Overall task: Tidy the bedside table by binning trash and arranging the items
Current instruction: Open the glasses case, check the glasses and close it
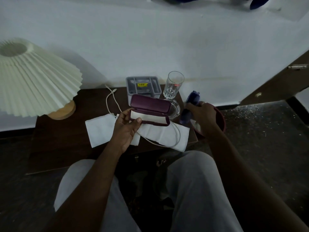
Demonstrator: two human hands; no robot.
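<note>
1. Nearest, the person's knees in grey trousers (192, 181), seated before the counter (58, 139).
2. The left hand (124, 129) grips an open maroon glasses case (149, 111); the right hand (201, 113) is clenched on a blue-purple object (189, 106), too blurred to name, over a maroon bin (220, 119).
3. Much is left, by my judgement: white tissues (100, 129) and a white cable (111, 102) lie loose.
4. Farther back stand a grey organiser (143, 87) with an unreadable yellow label, a drinking glass (173, 85) with a small unreadable red mark, and a pleated lamp (33, 77).

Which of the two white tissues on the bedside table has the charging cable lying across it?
The right tissue, nearer the bin: the white cable loops over it. The left tissue lies beside the left hand.
</note>
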